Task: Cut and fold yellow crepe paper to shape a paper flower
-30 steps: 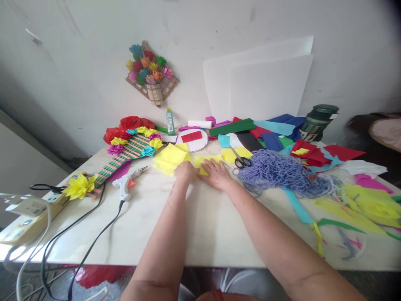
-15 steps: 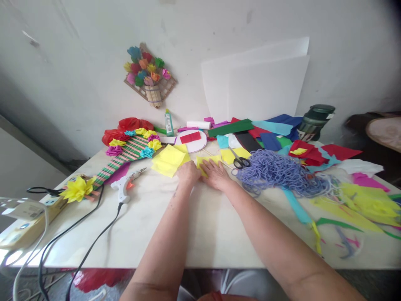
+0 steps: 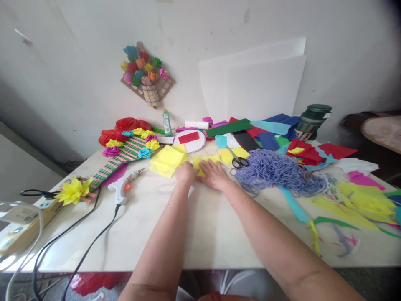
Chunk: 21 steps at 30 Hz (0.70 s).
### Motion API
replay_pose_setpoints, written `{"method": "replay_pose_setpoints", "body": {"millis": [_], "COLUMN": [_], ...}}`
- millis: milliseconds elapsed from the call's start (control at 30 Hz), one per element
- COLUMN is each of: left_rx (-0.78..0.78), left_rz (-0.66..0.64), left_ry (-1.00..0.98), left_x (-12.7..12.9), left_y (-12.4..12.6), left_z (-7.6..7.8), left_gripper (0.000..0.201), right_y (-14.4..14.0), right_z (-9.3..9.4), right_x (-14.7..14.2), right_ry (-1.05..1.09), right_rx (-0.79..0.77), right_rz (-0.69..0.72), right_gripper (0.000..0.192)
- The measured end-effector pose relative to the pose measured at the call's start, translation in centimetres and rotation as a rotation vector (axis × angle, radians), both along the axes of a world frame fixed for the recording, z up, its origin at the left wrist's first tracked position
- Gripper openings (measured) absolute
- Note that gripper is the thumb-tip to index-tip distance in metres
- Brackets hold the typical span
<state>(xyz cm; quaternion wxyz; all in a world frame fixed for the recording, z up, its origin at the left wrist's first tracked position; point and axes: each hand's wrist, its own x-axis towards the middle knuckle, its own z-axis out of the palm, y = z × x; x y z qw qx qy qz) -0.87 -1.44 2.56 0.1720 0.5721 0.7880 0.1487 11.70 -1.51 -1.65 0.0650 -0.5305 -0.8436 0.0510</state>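
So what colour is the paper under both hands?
Yellow paper, pressed flat by the left hand and right hand; head view.

Bright even daylight, soft shadows, wide-angle warping toward blurred edges.

One glue gun (image 3: 123,187), one pair of scissors (image 3: 238,160) (black-handled), two white boards (image 3: 263,88).

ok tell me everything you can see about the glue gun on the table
The glue gun is white plastic with an orange trigger and a thin metal nozzle pointing toward the yellow paper. It lies flat on its side on the pale table, to the left of the left hand, untouched. A black cord runs from its handle toward the table's near edge. Whether it is hot cannot be told.
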Motion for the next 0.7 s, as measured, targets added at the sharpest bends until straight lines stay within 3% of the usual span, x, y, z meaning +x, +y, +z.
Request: {"method": "replay_pose_setpoints", "body": {"millis": [433,700], "left_rx": [0.014,-0.009], "left_rz": [-0.018,-0.039], "left_ry": [-0.044,-0.069], "left_x": [-0.9,-1.2], "left_y": [0.8,1.0], "left_z": [-0.6,-0.8], "left_gripper": [0.032,0.034], "right_y": [0.1,0.4], "right_z": [-0.3,-0.3], "right_x": [0.1,0.0], "right_ry": [0.052,0.092], "right_rx": [0.013,0.076], "right_rz": [0.034,-0.062], "right_gripper": [0.064,0.056]}}
